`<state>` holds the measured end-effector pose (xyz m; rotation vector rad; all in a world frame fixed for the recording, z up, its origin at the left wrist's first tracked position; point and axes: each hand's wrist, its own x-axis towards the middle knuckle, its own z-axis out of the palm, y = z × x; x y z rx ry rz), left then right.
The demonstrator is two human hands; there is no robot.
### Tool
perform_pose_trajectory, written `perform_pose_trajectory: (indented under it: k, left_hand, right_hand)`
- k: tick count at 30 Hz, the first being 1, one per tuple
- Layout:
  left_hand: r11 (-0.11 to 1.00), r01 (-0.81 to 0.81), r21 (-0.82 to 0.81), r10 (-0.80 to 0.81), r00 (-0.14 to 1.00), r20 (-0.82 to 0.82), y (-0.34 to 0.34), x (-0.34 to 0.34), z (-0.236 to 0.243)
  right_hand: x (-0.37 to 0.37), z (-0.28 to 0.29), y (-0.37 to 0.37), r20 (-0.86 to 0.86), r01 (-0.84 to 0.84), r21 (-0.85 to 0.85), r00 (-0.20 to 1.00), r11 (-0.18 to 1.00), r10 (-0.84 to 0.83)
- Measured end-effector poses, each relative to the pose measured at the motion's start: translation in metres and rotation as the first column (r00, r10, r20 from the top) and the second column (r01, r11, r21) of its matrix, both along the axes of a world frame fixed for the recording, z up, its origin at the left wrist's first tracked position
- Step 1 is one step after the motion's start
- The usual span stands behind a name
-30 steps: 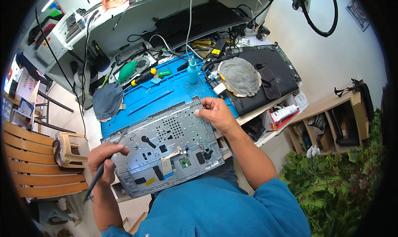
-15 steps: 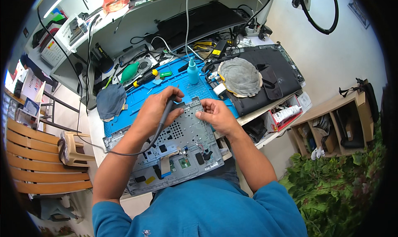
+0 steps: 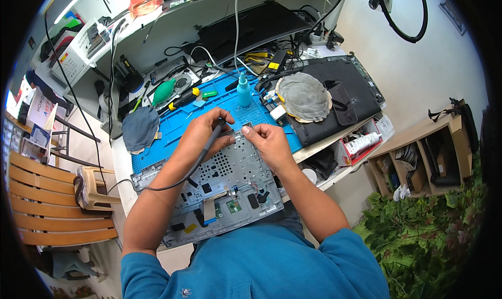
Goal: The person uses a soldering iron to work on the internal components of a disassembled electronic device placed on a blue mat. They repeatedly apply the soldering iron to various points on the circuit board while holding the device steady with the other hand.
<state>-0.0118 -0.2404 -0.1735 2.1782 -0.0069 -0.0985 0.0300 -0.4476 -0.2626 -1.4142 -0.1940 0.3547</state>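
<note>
A grey laptop casing [image 3: 222, 169], inner side up with a grid of small holes and a ribbon cable [image 3: 209, 210], slants from my lap onto the bench edge. My left hand [image 3: 197, 134] is closed round a dark corded soldering iron [image 3: 210, 143], whose tip is hidden. My right hand [image 3: 271, 144] pinches at the casing's far right corner, thumb on top. A small dark piece shows by that thumb; I cannot make out whether it is loose. The iron's cord [image 3: 166, 187] runs across my left forearm.
A blue work mat [image 3: 172, 137] bears a teal bottle [image 3: 243, 92], a green air blower [image 3: 164, 91] and a screwdriver [image 3: 183, 99]. Grey cloth pads [image 3: 303, 97] lie on a black device [image 3: 345, 74] at right. A red-edged box [image 3: 342, 155] sits beside it.
My right hand has moved slightly up and left along the casing's corner, its fingers now more bunched. My left hand stays nearly in place with the iron, whose cord has shifted.
</note>
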Motion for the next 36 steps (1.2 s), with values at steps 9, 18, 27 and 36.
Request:
perform_pose_trajectory:
  k: [9,18,27,36]
  left_hand:
    - [1.0,0.005,0.015,-0.006,1.0,0.017,-0.001,0.001,-0.002]
    - [0.998,0.025,-0.057,-0.023,0.999,0.031,-0.005,-0.003,-0.005]
    - [0.989,0.071,-0.13,-0.07,0.997,0.012,-0.001,-0.001,-0.01]
    - [0.989,0.041,-0.141,-0.015,0.984,0.177,-0.003,-0.011,-0.009]
  right_hand:
    - [-0.001,-0.002,-0.001,0.037,-0.03,0.043,0.999,0.999,0.028]
    - [0.001,0.02,-0.012,-0.198,-0.26,0.181,0.935,0.949,0.294]
    - [0.001,0.013,0.0,-0.233,-0.172,0.129,0.952,0.977,0.199]
    - [-0.002,0.02,0.002,-0.224,-0.14,0.116,0.961,0.983,0.163]
